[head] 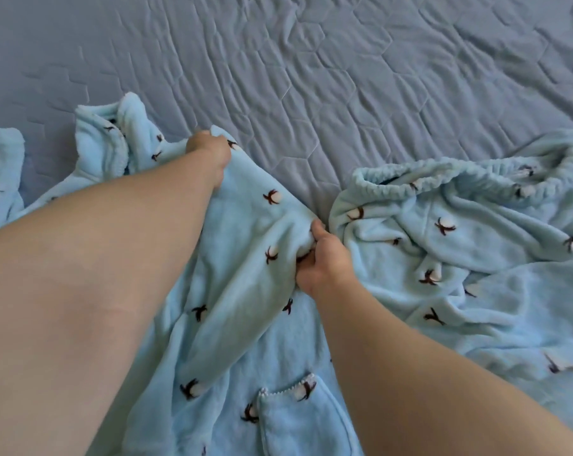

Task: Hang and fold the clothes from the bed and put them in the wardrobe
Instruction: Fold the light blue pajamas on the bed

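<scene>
A light blue fleece pyjama top (245,291) with small brown-and-white cotton-flower prints lies on the bed in front of me, its front pocket (298,419) near the bottom edge. My left hand (211,153) grips the fabric at the top's far edge, beside the collar. My right hand (321,261) pinches a fold on the top's right side. To the right lie matching fleece trousers (469,245), crumpled, with the elastic waistband (410,182) facing away from me.
The bed is covered by a grey-blue quilted sheet (311,77) with a hexagon stitch pattern, wrinkled in the middle. A sleeve of the same blue fleece (0,166) shows at the left edge.
</scene>
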Motion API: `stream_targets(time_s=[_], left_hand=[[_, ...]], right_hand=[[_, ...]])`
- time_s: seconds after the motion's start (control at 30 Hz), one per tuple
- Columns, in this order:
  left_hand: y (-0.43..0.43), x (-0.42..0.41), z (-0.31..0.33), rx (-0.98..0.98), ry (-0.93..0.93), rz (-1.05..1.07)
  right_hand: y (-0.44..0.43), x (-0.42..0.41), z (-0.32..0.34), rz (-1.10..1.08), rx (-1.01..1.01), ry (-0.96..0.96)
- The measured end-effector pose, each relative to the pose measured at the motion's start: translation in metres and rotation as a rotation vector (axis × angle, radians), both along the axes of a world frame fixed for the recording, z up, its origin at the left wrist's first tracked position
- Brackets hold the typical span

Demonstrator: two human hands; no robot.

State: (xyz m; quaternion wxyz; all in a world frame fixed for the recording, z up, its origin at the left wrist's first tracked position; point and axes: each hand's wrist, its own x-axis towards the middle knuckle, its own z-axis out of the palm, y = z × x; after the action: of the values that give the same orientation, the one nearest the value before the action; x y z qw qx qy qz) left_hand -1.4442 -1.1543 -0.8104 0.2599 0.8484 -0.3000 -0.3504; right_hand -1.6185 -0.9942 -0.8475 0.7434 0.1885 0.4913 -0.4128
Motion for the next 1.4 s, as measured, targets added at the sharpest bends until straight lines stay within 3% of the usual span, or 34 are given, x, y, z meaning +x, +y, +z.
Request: stream_targets(time_s=[0.17, 0.3, 0.43, 0.53, 0.63, 0.7, 0.77, 0.87, 0.97, 1.07, 1.17, 1.23, 1.3, 1.4], left_hand=[[0.032, 0.005, -0.011, -0.069, 0.065, 0.009], [0.109, 0.022, 0.004, -0.180, -0.157, -0.066], [0.224, 0.049, 0.006, 0.092, -0.148, -0.118], [0.301, 0.063, 0.013, 0.343, -0.190, -0.329], [0.340, 0.070, 0.018, 0.409, -0.158, -0.256], [0.346, 0.078, 0.024, 0.502, -0.180, -0.256], [0.351, 0.089, 0.032, 0.463, -0.073, -0.186], [0.361, 0.110, 0.056, 0.356, 0.370, 0.111], [0.375, 0.133, 0.076, 0.474, 0.637, 0.163], [0.393, 0.144, 0.080, 0.583, 0.579, 0.037], [0.413, 0.146, 0.074, 0.678, 0.368, -0.138], [0.425, 0.150, 0.066, 0.632, 0.312, -0.085], [0.435, 0.154, 0.060, 0.544, 0.399, 0.083], [0.445, 0.156, 0.054, 0.431, 0.416, 0.226]], right_hand=[[-0.004, -0.003, -0.006, 0.051, -0.007, 0.171], [0.009, 0.008, 0.012, 0.198, -0.077, 0.273], [0.047, 0.026, 0.037, 0.379, -0.091, 0.407], [0.088, 0.038, 0.041, 0.563, -0.021, 0.452], [0.126, 0.044, 0.043, 0.686, 0.104, 0.382], [0.143, 0.048, 0.046, 0.590, 0.134, 0.302], [0.154, 0.054, 0.050, 0.430, 0.141, 0.251], [0.163, 0.067, 0.051, 0.405, 0.123, 0.275], [0.173, 0.081, 0.053, 0.431, 0.091, 0.200], [0.191, 0.094, 0.059, 0.632, 0.006, 0.096], [0.213, 0.105, 0.061, 0.842, -0.004, 0.144], [0.227, 0.110, 0.063, 0.963, 0.033, 0.206], [0.243, 0.115, 0.063, 1.112, 0.061, 0.255], [0.267, 0.122, 0.063, 1.128, 0.114, 0.243]])
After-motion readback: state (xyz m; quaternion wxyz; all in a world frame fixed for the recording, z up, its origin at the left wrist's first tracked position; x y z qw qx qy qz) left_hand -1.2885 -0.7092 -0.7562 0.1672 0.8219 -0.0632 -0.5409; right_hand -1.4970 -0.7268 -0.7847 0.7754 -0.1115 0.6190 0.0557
